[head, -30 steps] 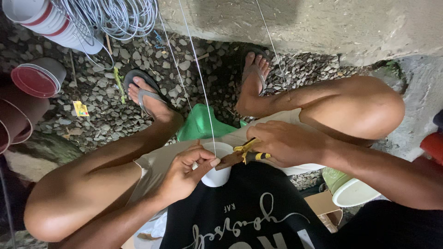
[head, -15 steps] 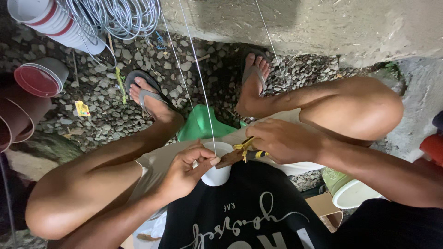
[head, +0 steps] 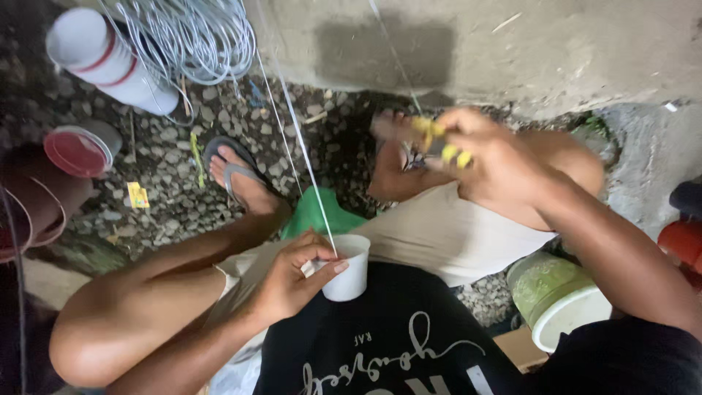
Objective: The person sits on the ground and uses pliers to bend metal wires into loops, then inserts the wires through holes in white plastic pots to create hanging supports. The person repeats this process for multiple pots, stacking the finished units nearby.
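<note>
Left hand (head: 292,281) pinching the white cup (head: 346,268) at its rim; above the cup, right hand (head: 486,161) clenched around a yellow-handled tool (head: 439,143).

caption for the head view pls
Left hand grips a white cup on a line; right hand lifts a yellow-handled tool.

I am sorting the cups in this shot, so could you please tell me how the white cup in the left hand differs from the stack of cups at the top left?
The white cup is single, plain white, mouth up, pinched at its rim by the left hand. The stack of cups is several nested together, with red bands, lying tilted on the gravel with nobody holding it. Both are white and tapered.
</note>
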